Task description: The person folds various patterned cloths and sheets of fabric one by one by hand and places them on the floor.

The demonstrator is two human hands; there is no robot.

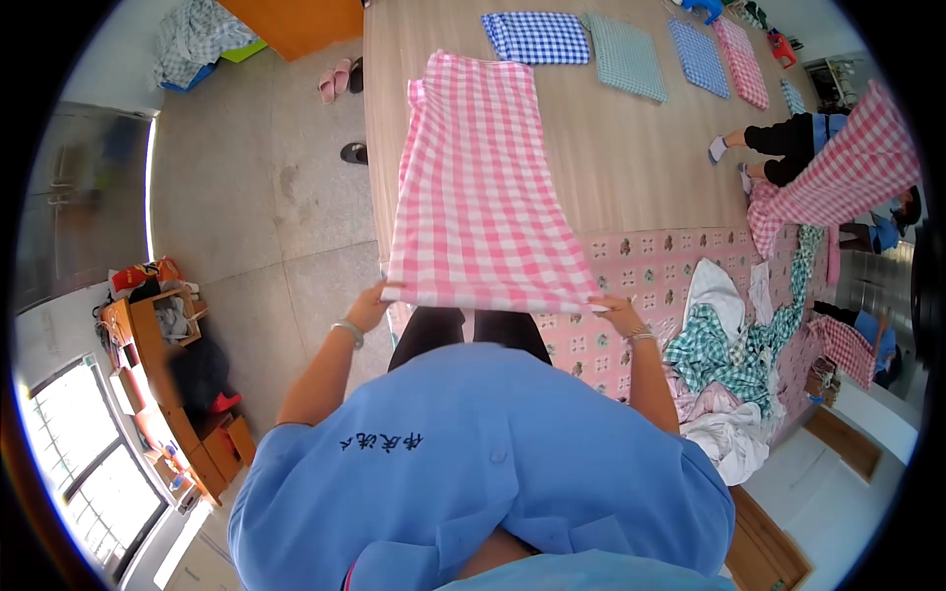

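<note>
Dark trousers (431, 333) partly hidden behind the pink checked cloth (483, 197), blue object (702, 8) cut off at the top edge

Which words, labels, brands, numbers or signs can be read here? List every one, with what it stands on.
None reads with certainty.
Light-blue cloth shirt: dark characters on the chest, too small and distorted to read.
Red-and-yellow package at left: any lettering is too blurred to read.

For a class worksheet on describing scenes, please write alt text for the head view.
A person's left hand and right hand hold the near corners of a pink-and-white checked cloth extending over a wood-coloured surface. Folded checked cloths lie farther off; to the right, loose cloths are heaped.
</note>
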